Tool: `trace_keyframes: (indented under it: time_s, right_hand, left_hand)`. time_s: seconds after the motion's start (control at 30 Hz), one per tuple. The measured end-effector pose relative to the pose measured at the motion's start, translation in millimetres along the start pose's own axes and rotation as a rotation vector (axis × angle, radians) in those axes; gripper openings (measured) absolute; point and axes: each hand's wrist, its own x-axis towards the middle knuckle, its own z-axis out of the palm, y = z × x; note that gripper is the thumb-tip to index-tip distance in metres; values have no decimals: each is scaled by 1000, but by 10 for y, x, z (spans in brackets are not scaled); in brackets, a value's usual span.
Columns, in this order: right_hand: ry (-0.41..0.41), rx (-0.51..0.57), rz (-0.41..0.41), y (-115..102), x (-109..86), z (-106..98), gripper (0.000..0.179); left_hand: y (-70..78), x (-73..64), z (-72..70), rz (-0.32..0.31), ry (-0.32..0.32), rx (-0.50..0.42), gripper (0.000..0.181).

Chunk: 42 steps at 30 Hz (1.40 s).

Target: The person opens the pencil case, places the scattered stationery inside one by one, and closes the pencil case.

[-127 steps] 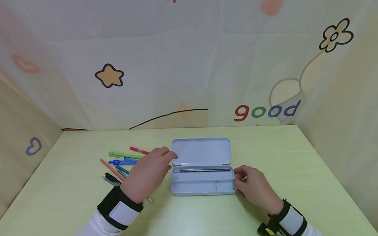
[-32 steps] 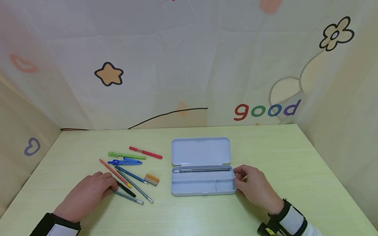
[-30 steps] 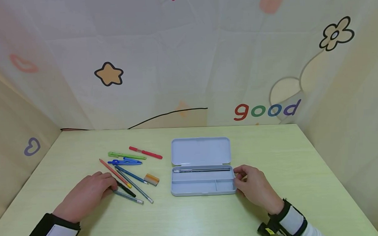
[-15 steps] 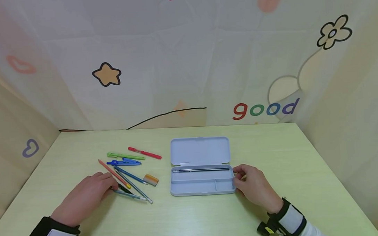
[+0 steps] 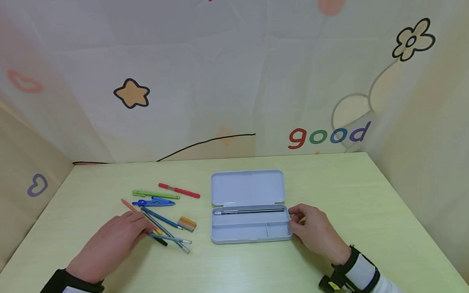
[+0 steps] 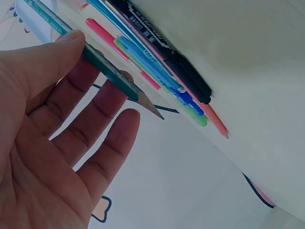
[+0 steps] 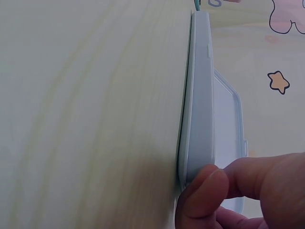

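My left hand (image 5: 110, 243) pinches a green pencil (image 6: 112, 74) between thumb and fingers; in the left wrist view its sharpened tip is bare. From the head, the pencil's far end (image 5: 183, 240) points right, over the other writing tools. My right hand (image 5: 316, 230) grips the right end of a pale blue pencil case (image 5: 237, 240) with thumb and curled fingers. That case lies open, its lid (image 5: 248, 187) laid back. A dark pencil (image 5: 252, 211) lies in the long rear compartment; a divider splits the front section in two.
Left of the case lie a red pen (image 5: 185, 192), a green pen (image 5: 158, 194), blue compasses (image 5: 155, 202), a coral pencil (image 5: 129, 205), a blue pen (image 5: 163, 219), a black marker (image 5: 160, 241) and an orange-and-grey eraser (image 5: 187, 223). A printed curtain (image 5: 201, 91) stands behind the table.
My left hand went from beside the case to the loose writing tools and took hold of the green pencil. The pencil's end has since swung up and right. My right hand stays at the case.
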Motion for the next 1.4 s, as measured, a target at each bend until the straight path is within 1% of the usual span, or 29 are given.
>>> trace_keyframes:
  time_s: [0.1, 0.27, 0.4, 0.67, 0.97, 1.17, 1.4]
  right_hand:
    - [-1, 2, 0, 2, 2, 1, 28]
    - [-1, 4, 6, 3, -1, 0, 28]
    - [1, 4, 3, 2, -2, 1, 28]
    - [-6, 6, -5, -5, -5, 5, 29]
    - [3, 8, 4, 1, -10, -4, 28]
    - [4, 13, 1, 6, -4, -2, 27]
    - [2, 13, -2, 2, -2, -3, 28]
  left_hand:
    - [51, 22, -29, -16, 3, -18, 19]
    - [122, 65, -54, 27, 30, -6, 23]
    - [176, 104, -57, 62, 74, -7, 27]
    - [278, 183, -67, 84, 104, -9, 30]
    - [385, 280, -88, 148, 171, 8, 32]
    - [466, 359, -99, 164, 163, 34, 37]
    - [541, 425, -105, 163, 168, 33, 33]
